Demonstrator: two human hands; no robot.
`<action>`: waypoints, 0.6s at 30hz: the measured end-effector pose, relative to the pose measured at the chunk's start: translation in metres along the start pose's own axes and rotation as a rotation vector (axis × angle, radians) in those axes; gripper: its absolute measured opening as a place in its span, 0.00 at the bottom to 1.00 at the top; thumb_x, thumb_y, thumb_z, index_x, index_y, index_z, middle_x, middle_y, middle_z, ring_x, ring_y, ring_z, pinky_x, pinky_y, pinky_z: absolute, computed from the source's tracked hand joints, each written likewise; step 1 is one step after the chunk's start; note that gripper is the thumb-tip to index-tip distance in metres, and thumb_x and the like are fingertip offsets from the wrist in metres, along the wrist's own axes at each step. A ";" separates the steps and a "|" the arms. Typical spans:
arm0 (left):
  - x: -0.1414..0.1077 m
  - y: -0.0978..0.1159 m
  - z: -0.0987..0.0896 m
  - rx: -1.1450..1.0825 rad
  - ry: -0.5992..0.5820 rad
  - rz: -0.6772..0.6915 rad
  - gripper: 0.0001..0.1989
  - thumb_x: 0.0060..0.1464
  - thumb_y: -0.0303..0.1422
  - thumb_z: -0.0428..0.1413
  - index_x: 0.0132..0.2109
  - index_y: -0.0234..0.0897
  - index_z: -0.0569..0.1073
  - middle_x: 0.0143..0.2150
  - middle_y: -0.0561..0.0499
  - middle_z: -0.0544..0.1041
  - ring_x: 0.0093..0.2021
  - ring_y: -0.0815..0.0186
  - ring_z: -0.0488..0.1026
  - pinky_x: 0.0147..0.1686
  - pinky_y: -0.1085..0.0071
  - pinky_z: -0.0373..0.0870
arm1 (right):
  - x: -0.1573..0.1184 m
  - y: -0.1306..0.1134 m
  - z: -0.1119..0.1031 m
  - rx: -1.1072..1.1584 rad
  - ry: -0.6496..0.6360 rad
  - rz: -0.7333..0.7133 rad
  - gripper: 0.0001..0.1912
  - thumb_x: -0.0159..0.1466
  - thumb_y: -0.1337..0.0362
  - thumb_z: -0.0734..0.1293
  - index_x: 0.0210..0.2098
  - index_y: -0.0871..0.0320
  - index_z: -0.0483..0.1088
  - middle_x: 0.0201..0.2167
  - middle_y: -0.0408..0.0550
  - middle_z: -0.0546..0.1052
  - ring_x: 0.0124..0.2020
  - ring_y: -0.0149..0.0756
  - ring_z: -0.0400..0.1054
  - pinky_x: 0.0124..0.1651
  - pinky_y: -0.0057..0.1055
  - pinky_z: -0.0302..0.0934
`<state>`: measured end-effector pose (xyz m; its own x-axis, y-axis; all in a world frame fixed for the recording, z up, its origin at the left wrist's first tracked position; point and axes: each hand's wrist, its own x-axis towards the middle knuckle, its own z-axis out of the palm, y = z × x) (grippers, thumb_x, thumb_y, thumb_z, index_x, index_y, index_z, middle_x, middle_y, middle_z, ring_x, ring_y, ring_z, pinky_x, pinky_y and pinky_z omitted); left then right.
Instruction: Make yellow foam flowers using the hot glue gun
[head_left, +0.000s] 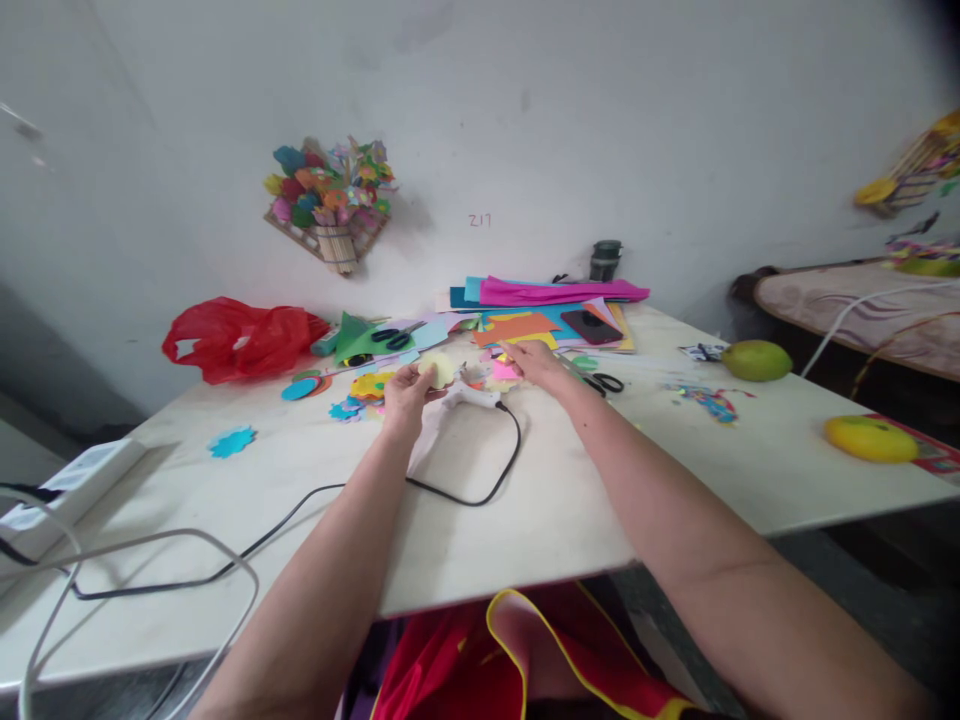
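Observation:
My left hand (407,395) is closed on a pale yellow paper disc (437,370), pinching its left edge. Below the disc lies a white glue gun (476,396) with a black cord. My right hand (534,362) reaches over small pink paper pieces (504,370), its fingers stretched out; whether its fingertips touch a scrap is too small to tell. Yellow paper flowers (371,385) and blue flower cutouts (346,409) lie left of my left hand. Black-handled scissors (606,383) rest just right of my right hand.
Coloured sheets (562,291) and a phone (591,326) lie at the back. A red plastic bag (240,338) and a second pair of scissors (394,337) are at the back left. A power strip (82,480) with loose cables sits left. Mangoes (757,360) lie right.

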<state>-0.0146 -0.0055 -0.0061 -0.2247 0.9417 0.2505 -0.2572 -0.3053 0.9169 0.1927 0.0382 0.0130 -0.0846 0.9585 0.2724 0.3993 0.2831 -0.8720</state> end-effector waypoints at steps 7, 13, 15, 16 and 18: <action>0.000 0.000 -0.001 -0.009 0.015 -0.012 0.22 0.31 0.41 0.65 0.30 0.33 0.66 0.24 0.51 0.74 0.25 0.66 0.74 0.24 0.72 0.71 | 0.000 -0.006 -0.001 0.150 0.006 0.090 0.06 0.55 0.75 0.63 0.24 0.62 0.68 0.15 0.39 0.67 0.17 0.24 0.60 0.22 0.22 0.59; 0.001 0.000 -0.002 -0.003 0.010 -0.009 0.20 0.34 0.40 0.64 0.30 0.33 0.66 0.25 0.50 0.74 0.27 0.64 0.75 0.27 0.70 0.72 | -0.004 -0.008 -0.001 0.030 0.026 0.004 0.11 0.49 0.63 0.70 0.18 0.62 0.66 0.13 0.38 0.63 0.15 0.23 0.56 0.19 0.22 0.55; 0.001 -0.001 -0.002 -0.013 0.011 -0.009 0.20 0.34 0.39 0.64 0.30 0.33 0.66 0.25 0.50 0.74 0.26 0.65 0.75 0.27 0.70 0.72 | -0.004 -0.007 0.000 -0.030 0.049 -0.036 0.15 0.47 0.59 0.71 0.16 0.62 0.65 0.13 0.38 0.62 0.16 0.23 0.54 0.19 0.22 0.53; 0.001 -0.001 -0.002 -0.018 0.013 -0.010 0.20 0.34 0.39 0.64 0.30 0.32 0.66 0.25 0.51 0.74 0.26 0.65 0.75 0.26 0.71 0.72 | -0.004 -0.006 0.000 -0.043 0.058 -0.048 0.15 0.46 0.58 0.71 0.16 0.62 0.65 0.13 0.37 0.62 0.16 0.23 0.54 0.19 0.22 0.52; 0.002 -0.001 -0.002 -0.025 0.018 -0.014 0.20 0.33 0.39 0.64 0.30 0.32 0.66 0.24 0.51 0.74 0.25 0.66 0.74 0.26 0.71 0.72 | -0.003 -0.004 0.002 -0.028 0.053 -0.062 0.15 0.47 0.58 0.70 0.17 0.62 0.65 0.13 0.38 0.62 0.16 0.23 0.54 0.19 0.22 0.53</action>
<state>-0.0163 -0.0039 -0.0073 -0.2375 0.9432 0.2322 -0.2839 -0.2960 0.9120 0.1899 0.0347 0.0150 -0.0618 0.9359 0.3468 0.4204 0.3396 -0.8414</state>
